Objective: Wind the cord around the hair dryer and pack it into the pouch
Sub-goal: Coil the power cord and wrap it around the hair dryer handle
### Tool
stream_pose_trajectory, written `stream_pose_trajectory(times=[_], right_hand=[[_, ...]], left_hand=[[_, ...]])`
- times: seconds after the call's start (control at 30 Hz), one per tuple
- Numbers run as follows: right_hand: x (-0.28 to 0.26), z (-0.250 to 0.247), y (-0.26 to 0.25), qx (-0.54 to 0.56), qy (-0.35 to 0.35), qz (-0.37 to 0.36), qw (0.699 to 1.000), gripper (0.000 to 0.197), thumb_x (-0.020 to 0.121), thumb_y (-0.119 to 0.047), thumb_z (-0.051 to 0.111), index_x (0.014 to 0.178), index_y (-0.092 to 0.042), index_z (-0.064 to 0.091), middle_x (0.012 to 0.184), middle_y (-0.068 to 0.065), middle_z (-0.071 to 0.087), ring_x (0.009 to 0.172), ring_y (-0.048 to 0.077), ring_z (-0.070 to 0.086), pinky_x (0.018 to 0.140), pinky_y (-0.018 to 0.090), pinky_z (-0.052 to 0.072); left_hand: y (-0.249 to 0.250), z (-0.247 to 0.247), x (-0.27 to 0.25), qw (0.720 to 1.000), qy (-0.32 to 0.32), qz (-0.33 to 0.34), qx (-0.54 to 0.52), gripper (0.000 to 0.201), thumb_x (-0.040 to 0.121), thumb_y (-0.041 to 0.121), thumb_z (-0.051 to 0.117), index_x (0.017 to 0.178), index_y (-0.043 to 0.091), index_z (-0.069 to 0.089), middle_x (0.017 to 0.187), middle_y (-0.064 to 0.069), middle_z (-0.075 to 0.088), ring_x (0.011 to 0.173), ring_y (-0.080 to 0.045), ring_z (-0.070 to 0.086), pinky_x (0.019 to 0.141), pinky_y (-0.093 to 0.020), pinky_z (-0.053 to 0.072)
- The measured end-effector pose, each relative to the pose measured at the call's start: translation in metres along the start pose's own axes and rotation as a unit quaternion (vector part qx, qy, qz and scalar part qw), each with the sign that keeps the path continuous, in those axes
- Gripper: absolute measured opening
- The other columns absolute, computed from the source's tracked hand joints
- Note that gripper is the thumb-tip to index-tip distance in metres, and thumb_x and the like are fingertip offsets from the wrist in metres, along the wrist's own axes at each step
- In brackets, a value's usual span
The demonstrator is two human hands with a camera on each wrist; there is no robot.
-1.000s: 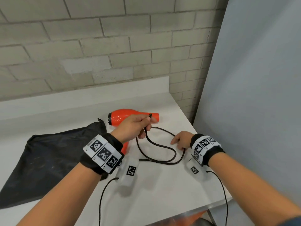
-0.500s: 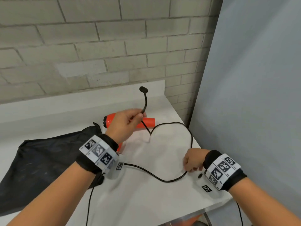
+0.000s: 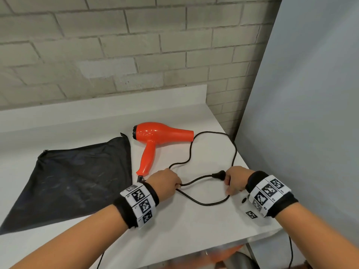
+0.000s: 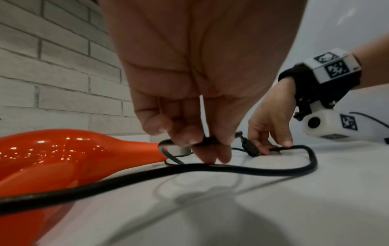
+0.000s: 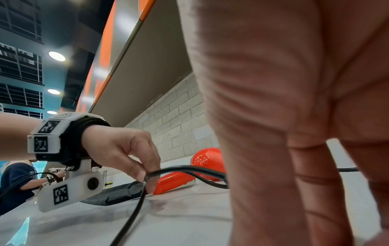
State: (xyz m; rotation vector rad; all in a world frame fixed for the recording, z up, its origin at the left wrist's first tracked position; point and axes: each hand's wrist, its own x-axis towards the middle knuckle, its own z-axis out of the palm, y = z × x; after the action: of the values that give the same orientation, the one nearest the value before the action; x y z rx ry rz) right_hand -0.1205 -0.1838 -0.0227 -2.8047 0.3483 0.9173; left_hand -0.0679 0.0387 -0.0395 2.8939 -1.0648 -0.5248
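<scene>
On the white desk (image 3: pixel 174 230), set in a corner between a pale grey brick wall (image 3: pixel 116 55) and a smooth grey panel (image 3: pixel 301 113) on the right, lies an orange hair dryer (image 3: pixel 161 133). Its barrel points right, parallel to the wall, and its handle runs down toward the person. A low white upstand runs along the back of the desk where it meets the bricks. Just left of the dryer, a flat black pouch (image 3: pixel 73 181) spreads across the surface, one corner reaching up beside the dryer's rear end.

From the handle's foot, a black cord (image 3: pixel 234 150) trails over the desk in loose, unwound loops: one wide loop swings out past the nozzle toward the right edge, another curves near the front. The left hand (image 3: pixel 165 183) pinches a stretch of cord between thumb and fingertips, its grip closed on it just off the surface, close to the handle's end. The right hand (image 3: pixel 236 180) holds the cord near the black plug (image 3: pixel 219 174), fingers curled round it, with the plug sticking out to the left.

Both wrists carry black bands with white marker blocks. The right wrist view shows ceiling lights (image 5: pixel 56 56), dark windows and another person (image 5: pixel 14 183) seated far off.
</scene>
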Motion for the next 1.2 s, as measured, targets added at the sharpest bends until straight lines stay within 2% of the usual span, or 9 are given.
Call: stream_pose_trajectory(times=[0.17, 0.23, 0.33, 0.57, 0.83, 0.93, 1.03, 1.13, 1.2], right_hand=[[0.001, 0.001, -0.012, 0.029, 0.127, 0.025, 0.991, 0.07, 0.078, -0.02, 0.066, 0.134, -0.015, 0.025, 0.13, 0.015, 0.038, 0.117, 0.034, 0.044, 0.089, 0.038, 0.046], [0.001, 0.002, -0.023, 0.029, 0.165, -0.051, 0.985, 0.061, 0.083, -0.02, 0.059, 0.136, -0.024, 0.029, 0.13, 0.011, 0.035, 0.119, 0.033, 0.038, 0.093, 0.038, 0.043], [0.005, 0.002, -0.04, 0.001, 0.096, -0.133, 0.986, 0.04, 0.088, -0.021, 0.054, 0.127, -0.019, 0.048, 0.127, 0.01, 0.045, 0.119, 0.029, 0.044, 0.096, 0.033, 0.04], [0.027, 0.006, -0.054, -0.131, 0.033, -0.066, 0.989, 0.031, 0.093, -0.012, 0.043, 0.119, 0.002, 0.053, 0.127, 0.018, 0.056, 0.116, 0.031, 0.054, 0.097, 0.034, 0.043], [-0.004, -0.009, -0.068, -0.033, 0.15, -0.057, 0.986, 0.031, 0.093, -0.01, 0.039, 0.123, -0.005, 0.045, 0.124, 0.014, 0.05, 0.112, 0.031, 0.053, 0.09, 0.036, 0.045], [-0.044, -0.007, -0.098, 0.076, 0.241, -0.18, 0.951, 0.019, 0.091, -0.017, 0.044, 0.102, -0.006, 0.055, 0.103, 0.014, 0.057, 0.09, 0.029, 0.057, 0.075, 0.034, 0.045], [-0.066, 0.009, -0.117, 0.112, 0.124, -0.239, 0.956, 0.027, 0.091, -0.019, 0.042, 0.088, -0.001, 0.062, 0.086, 0.014, 0.062, 0.075, 0.024, 0.056, 0.069, 0.03, 0.045], [-0.061, 0.024, -0.119, 0.022, 0.018, -0.219, 0.975, 0.033, 0.093, -0.016, 0.04, 0.12, 0.0, 0.052, 0.116, 0.021, 0.06, 0.103, 0.032, 0.058, 0.087, 0.037, 0.046], [-0.054, 0.025, -0.118, 0.046, 0.02, -0.207, 0.977, 0.053, 0.094, -0.016, 0.041, 0.142, -0.003, 0.021, 0.133, 0.02, 0.046, 0.118, 0.032, 0.049, 0.095, 0.037, 0.041]], left_hand=[[-0.004, -0.002, 0.009, 0.994, -0.023, -0.009, -0.103, 0.032, 0.092, 0.017, 0.044, 0.122, 0.017, 0.056, 0.127, -0.009, 0.055, 0.112, -0.024, 0.054, 0.096, -0.03, 0.041], [-0.013, -0.009, 0.004, 0.989, 0.027, -0.026, -0.145, 0.031, 0.091, 0.026, 0.049, 0.12, 0.018, 0.055, 0.128, -0.005, 0.054, 0.111, -0.021, 0.053, 0.096, -0.031, 0.04], [-0.036, -0.027, 0.002, 0.971, 0.113, -0.127, -0.17, 0.032, 0.088, 0.024, 0.053, 0.116, 0.009, 0.052, 0.125, -0.012, 0.051, 0.11, -0.026, 0.052, 0.091, -0.031, 0.04], [-0.071, -0.041, 0.014, 0.94, 0.034, -0.28, -0.193, 0.042, 0.091, 0.037, 0.044, 0.115, 0.003, 0.045, 0.094, -0.011, 0.059, 0.073, -0.02, 0.053, 0.057, -0.023, 0.044], [-0.075, -0.039, 0.026, 0.925, -0.018, -0.278, -0.26, 0.041, 0.076, 0.033, 0.068, 0.101, 0.002, 0.057, 0.088, -0.005, 0.063, 0.082, -0.021, 0.061, 0.076, -0.031, 0.052], [-0.075, -0.041, 0.028, 0.863, -0.014, -0.267, -0.428, 0.044, 0.076, 0.022, 0.069, 0.105, -0.008, 0.056, 0.099, -0.018, 0.069, 0.088, -0.033, 0.068, 0.083, -0.044, 0.056], [-0.068, -0.052, 0.02, 0.798, 0.022, -0.25, -0.548, 0.031, 0.082, 0.017, 0.065, 0.1, -0.006, 0.055, 0.092, -0.017, 0.065, 0.074, -0.027, 0.066, 0.055, -0.03, 0.058], [-0.06, -0.063, 0.015, 0.717, 0.057, -0.218, -0.659, 0.024, 0.085, 0.015, 0.06, 0.101, -0.001, 0.052, 0.084, -0.011, 0.06, 0.064, -0.017, 0.064, 0.048, -0.025, 0.056], [-0.055, -0.069, 0.007, 0.675, 0.072, -0.203, -0.705, 0.029, 0.086, 0.018, 0.059, 0.108, 0.001, 0.05, 0.086, -0.01, 0.06, 0.054, -0.012, 0.066, 0.046, -0.022, 0.055]])
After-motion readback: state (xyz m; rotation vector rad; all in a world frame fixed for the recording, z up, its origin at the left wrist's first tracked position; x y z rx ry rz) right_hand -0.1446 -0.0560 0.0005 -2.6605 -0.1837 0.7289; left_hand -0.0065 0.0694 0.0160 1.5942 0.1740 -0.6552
